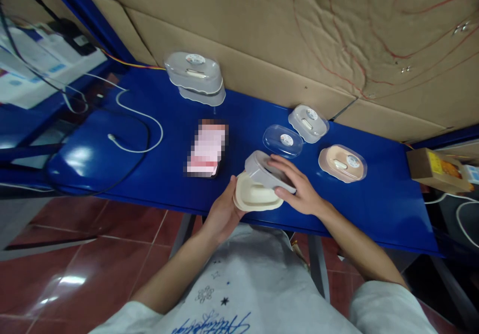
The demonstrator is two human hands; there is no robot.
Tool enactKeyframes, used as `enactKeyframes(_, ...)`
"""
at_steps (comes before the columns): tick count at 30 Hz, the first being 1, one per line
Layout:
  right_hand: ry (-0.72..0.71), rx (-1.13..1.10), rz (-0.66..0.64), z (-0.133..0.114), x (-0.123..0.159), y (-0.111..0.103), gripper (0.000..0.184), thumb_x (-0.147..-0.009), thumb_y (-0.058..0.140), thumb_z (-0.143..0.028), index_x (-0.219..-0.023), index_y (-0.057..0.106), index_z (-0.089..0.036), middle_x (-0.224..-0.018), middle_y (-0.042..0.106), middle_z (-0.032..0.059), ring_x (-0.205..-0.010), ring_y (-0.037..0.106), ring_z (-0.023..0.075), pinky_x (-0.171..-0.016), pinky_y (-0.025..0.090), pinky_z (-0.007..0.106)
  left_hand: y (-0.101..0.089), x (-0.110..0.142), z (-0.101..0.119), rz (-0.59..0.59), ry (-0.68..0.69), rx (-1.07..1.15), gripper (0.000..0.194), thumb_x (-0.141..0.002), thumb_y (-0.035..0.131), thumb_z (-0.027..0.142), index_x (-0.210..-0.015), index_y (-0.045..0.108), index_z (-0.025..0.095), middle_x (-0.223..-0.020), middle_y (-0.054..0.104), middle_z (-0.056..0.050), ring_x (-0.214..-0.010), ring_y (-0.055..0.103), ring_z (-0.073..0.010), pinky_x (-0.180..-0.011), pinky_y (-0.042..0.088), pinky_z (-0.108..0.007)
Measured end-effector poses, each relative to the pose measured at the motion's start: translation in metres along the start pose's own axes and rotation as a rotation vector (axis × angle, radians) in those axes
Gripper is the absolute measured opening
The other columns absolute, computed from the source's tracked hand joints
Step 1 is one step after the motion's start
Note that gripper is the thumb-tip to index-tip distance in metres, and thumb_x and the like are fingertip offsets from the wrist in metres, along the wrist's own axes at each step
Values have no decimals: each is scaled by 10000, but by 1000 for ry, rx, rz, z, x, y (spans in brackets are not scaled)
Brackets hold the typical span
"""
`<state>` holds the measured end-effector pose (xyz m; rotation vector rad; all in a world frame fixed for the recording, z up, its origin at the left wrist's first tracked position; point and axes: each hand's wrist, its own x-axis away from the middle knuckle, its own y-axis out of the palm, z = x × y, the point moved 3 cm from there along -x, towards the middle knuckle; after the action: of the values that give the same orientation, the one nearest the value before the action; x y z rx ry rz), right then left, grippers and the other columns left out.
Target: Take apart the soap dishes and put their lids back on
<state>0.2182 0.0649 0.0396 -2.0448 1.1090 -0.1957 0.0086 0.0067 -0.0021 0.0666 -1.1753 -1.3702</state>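
My left hand (pixel 226 212) grips the left end of a cream oval tray (pixel 258 202), tilted near the table's front edge. Above it, my right hand (pixel 299 187) has its fingers and thumb around a grey oval container (pixel 256 167), which overlaps the back of the cream tray. Whether the two pieces touch cannot be made out. Just beyond my hands lies a clear plastic lid (pixel 280 142) with a round sticker. A grey lidded container (pixel 309 124) and a pinkish lidded container (pixel 342 164) sit to the right of it.
At the back left of the blue table (pixel 389 194) stand stacked grey lidded containers (pixel 194 75). A phone (pixel 206 149) with a blurred screen lies left of my hands. A white cable (pixel 159 124) curls farther left. A cardboard box (pixel 436 169) is at the right end.
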Motion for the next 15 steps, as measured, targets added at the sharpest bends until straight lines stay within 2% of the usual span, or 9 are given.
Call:
enactKeyframes(4, 39, 194, 22, 17, -4, -12, 607, -967, 733, -462, -1523, 557, -292, -1677, 508, 138, -1581, 446, 380, -1259, 410, 625, -9, 2, 4, -12, 97, -186, 732, -994, 692, 578, -1648, 457, 347, -1524, 685, -50, -1428, 624, -324, -1156, 541, -465)
enactKeyframes(6, 55, 243, 3, 24, -7, -13, 601, -946, 737, -431, -1506, 565, -296, -1673, 516, 130, -1562, 468, 388, -1244, 421, 641, -14, 5, 11, -34, 182, -347, 809, -967, 728, 564, -1673, 401, 341, -1565, 646, -77, -1465, 588, -335, -1198, 501, -496)
enactKeyframes(10, 65, 297, -35, 30, -16, -12, 591, -992, 703, -491, -1529, 541, -307, -1688, 501, 119, -1589, 433, 380, -1263, 400, 651, -19, 15, 25, -46, 449, -745, 718, -982, 718, 517, -1614, 465, 289, -1669, 511, -121, -1557, 478, -333, -1303, 373, -537)
enactKeyframes(15, 32, 317, -109, 35, -30, -8, 651, -1048, 625, -573, -1617, 459, -303, -1782, 350, 124, -1677, 277, 344, -1339, 280, 643, -22, 26, 22, 4, 751, -1375, 694, -949, 784, 456, -1578, 513, 347, -1788, 265, -115, -1637, 327, -402, -1303, 365, -634)
